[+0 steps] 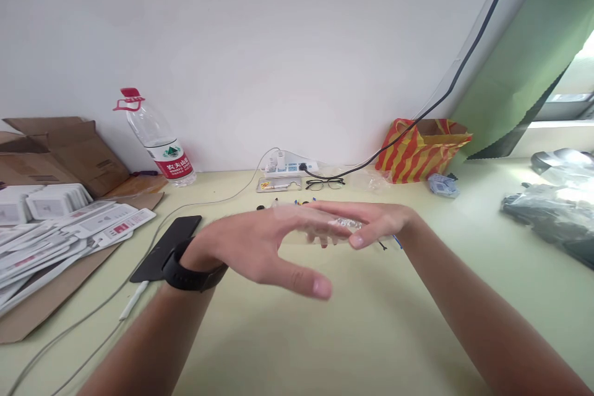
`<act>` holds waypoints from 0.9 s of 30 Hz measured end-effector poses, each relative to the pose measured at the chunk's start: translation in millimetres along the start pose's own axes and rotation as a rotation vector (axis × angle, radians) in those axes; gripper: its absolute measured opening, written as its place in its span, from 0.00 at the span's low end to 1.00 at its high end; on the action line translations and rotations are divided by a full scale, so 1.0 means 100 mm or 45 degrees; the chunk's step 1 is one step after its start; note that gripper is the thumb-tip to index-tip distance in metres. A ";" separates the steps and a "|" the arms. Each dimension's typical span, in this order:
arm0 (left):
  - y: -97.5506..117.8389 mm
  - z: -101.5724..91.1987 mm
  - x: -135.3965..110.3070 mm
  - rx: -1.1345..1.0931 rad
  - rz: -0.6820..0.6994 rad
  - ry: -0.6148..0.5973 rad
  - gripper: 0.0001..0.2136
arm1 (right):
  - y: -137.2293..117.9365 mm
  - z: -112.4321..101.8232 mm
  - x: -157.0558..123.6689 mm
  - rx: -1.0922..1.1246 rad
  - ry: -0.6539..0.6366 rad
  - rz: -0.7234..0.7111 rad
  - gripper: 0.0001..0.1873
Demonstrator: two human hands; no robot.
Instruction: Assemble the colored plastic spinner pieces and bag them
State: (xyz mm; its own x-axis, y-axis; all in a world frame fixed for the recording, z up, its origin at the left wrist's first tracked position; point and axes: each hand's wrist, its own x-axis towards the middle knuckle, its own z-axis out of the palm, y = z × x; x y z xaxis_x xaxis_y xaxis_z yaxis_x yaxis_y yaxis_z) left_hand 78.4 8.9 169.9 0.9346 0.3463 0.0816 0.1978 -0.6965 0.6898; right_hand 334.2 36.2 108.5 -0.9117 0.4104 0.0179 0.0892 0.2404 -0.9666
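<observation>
Head view: two hands are seen meeting above the desk (pixel 380 334), in front of the power strip (pixel 285 167). The left hand (pixel 260 247), with a black wristband (pixel 185 272), is held flat and blurred. Its grip is spread, with the fingers stretched toward the right and the thumb hanging down. The right hand (pixel 375 223) is brought in from the right, and its grip appears to be pinched lightly on a small clear packet (pixel 346 223), though blur hides the exact hold. The packet lies at the left fingertips, with its long axis roughly left to right, and is nearer the right hand. Glasses (pixel 325 184) lie just right of the power strip, with a striped bag (pixel 417 148) further right. A water bottle (pixel 158 142) and white cards (pixel 55 223) are found to the strip's left.
</observation>
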 end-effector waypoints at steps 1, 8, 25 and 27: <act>0.01 0.01 -0.01 -0.021 0.020 -0.048 0.31 | -0.04 0.04 0.01 -0.035 -0.002 0.038 0.46; 0.20 0.06 0.08 -0.126 0.085 -0.155 0.23 | -0.25 0.23 0.12 -0.140 -0.055 0.076 0.47; -0.05 -0.02 0.09 0.442 -0.164 0.606 0.11 | 0.09 -0.29 -0.21 -0.026 0.590 -0.179 0.37; -0.05 -0.05 0.06 0.510 -0.179 0.605 0.10 | 0.14 -0.38 -0.32 -0.195 0.763 -0.009 0.31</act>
State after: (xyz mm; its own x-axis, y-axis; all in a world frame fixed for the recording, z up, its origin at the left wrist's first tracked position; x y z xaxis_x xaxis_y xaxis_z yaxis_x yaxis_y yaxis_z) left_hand 81.8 17.1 170.5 0.6765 0.6288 0.3834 0.4906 -0.7731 0.4021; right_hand 379.7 60.4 103.9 -0.5324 0.8206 0.2079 0.1811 0.3503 -0.9190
